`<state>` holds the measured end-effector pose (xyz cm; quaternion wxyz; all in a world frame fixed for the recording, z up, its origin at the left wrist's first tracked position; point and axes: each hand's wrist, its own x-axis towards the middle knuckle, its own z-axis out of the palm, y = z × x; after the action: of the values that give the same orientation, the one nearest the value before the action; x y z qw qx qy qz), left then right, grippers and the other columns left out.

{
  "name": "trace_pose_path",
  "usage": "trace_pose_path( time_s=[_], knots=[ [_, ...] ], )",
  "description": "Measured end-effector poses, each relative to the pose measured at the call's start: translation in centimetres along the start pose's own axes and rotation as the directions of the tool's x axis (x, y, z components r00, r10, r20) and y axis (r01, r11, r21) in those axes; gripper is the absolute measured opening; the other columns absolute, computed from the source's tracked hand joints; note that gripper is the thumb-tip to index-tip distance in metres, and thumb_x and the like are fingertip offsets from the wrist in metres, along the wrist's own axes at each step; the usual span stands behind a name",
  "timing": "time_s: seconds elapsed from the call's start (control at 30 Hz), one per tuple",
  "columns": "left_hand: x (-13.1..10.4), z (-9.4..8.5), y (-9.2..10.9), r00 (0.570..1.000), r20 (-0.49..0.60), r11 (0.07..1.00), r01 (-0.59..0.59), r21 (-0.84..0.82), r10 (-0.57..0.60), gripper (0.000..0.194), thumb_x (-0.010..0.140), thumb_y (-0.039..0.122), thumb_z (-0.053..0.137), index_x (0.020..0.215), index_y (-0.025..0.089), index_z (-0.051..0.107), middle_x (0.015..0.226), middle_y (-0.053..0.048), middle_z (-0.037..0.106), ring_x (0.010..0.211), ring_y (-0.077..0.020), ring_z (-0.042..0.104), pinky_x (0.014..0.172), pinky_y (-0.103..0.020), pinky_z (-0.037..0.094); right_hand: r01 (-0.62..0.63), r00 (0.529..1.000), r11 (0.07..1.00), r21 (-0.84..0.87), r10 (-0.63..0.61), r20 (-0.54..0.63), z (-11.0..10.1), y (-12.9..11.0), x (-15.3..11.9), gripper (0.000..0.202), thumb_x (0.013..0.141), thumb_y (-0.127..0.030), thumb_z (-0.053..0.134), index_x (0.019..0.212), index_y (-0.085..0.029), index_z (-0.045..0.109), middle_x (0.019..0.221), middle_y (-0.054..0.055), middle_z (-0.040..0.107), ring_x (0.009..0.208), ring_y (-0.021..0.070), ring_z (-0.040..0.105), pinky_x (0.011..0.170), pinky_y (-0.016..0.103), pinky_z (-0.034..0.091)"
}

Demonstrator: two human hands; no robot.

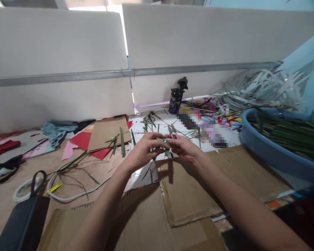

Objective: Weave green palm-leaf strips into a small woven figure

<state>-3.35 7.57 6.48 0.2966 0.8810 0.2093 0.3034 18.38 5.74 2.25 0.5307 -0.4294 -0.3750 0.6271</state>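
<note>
Flat corrugated cardboard (pixel 143 219) with ragged edges spreads at 6 o'clock. At the dial's centre, the left hand (pixel 149 146) bends its fingers round a slim green leaf piece (pixel 167 152) held between both hands; the right hand (pixel 181 148) grasps pink-handled scissors (pixel 172 131), metal blades pointing to 12. At 3 o'clock stands a smooth, round blue tub (pixel 253 143) of long leaves (pixel 290 136); beyond, at 2, springy pale strips (pixel 272 87) tangle in loops.

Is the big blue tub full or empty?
Full, or nearly: long green leaves lie heaped in the blue tub, up to about its rim. The picture cuts off its right side.
</note>
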Motion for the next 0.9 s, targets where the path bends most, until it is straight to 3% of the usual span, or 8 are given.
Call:
trace_pose_path(
  time_s=[0.2, 0.43, 0.57, 0.7, 0.8, 0.9],
  knots=[
    [0.4, 0.1, 0.8, 0.997, -0.019, 0.997, -0.074, -0.025, 0.074, 0.018, 0.096, 0.016, 0.075, 0.105, 0.030, 0.082, 0.127, -0.004, 0.078, 0.122, -0.0243, 0.066, 0.107, -0.045, 0.049, -0.021, 0.998, 0.999, 0.049, 0.018, 0.065, 0.6, 0.7, -0.3, 0.029, 0.064, -0.029, 0.091, 0.083, -0.020, 0.072, 0.057, -0.007, 0.054, 0.044, 0.0050, 0.024, 0.043, 0.025, 0.014],
    [0.5, 0.2, 1.2, 0.995, 0.015, 0.995, -0.094, -0.036, 0.095, 0.015, 0.095, 0.020, 0.077, 0.105, 0.030, 0.081, 0.122, -0.002, 0.082, 0.112, -0.0234, 0.068, 0.107, -0.045, 0.045, -0.027, 0.995, 0.992, 0.123, 0.016, 0.096, 1.0, 1.6, 0.0, 0.033, 0.064, -0.034, 0.095, 0.088, -0.022, 0.077, 0.075, 0.000, 0.067, 0.052, 0.0079, 0.041, 0.047, 0.024, 0.026],
    [0.4, 0.4, 1.5, 0.998, -0.001, 0.996, -0.058, -0.072, 0.058, 0.014, 0.094, 0.018, 0.077, 0.099, 0.031, 0.081, 0.106, -0.001, 0.084, 0.102, -0.0234, 0.066, 0.098, -0.041, 0.046, -0.050, 0.991, 0.992, 0.118, 0.035, 0.129, 1.2, 1.8, 0.0, 0.037, 0.060, -0.036, 0.098, 0.084, -0.022, 0.073, 0.065, -0.005, 0.056, 0.049, 0.0062, 0.027, 0.046, 0.025, 0.017],
    [0.5, 0.9, 1.8, 0.971, -0.163, 0.954, 0.124, -0.274, -0.173, 0.005, 0.092, 0.024, 0.074, 0.090, 0.026, 0.078, 0.092, -0.002, 0.078, 0.092, -0.0218, 0.065, 0.087, -0.037, 0.047, 0.025, 0.999, 1.000, 0.007, -0.025, 0.034, 1.5, 1.5, -0.5, 0.041, 0.066, -0.050, 0.095, 0.081, -0.022, 0.069, 0.064, -0.005, 0.052, 0.050, 0.0078, 0.022, 0.047, 0.027, 0.012],
    [0.7, 1.3, 1.4, 0.873, -0.242, 0.804, 0.239, -0.545, -0.423, 0.013, 0.088, 0.033, 0.073, 0.082, 0.022, 0.069, 0.079, -0.001, 0.069, 0.075, -0.0178, 0.060, 0.073, -0.032, 0.045, 0.137, 0.989, 0.988, -0.074, -0.140, -0.042, 1.5, 0.9, -1.3, 0.048, 0.079, -0.069, 0.081, 0.088, -0.023, 0.072, 0.066, -0.003, 0.054, 0.053, 0.0116, 0.026, 0.049, 0.029, 0.018],
    [0.8, 1.7, 0.8, 0.810, -0.241, 0.681, 0.246, -0.689, -0.535, 0.019, 0.082, 0.035, 0.077, 0.079, 0.020, 0.066, 0.075, -0.001, 0.066, 0.070, -0.0155, 0.056, 0.068, -0.030, 0.043, 0.248, 0.959, 0.956, -0.155, -0.264, -0.098, 1.3, 0.5, -2.0, 0.050, 0.091, -0.075, 0.067, 0.097, -0.027, 0.075, 0.074, 0.000, 0.057, 0.063, 0.0174, 0.041, 0.057, 0.031, 0.032]
  ],
)
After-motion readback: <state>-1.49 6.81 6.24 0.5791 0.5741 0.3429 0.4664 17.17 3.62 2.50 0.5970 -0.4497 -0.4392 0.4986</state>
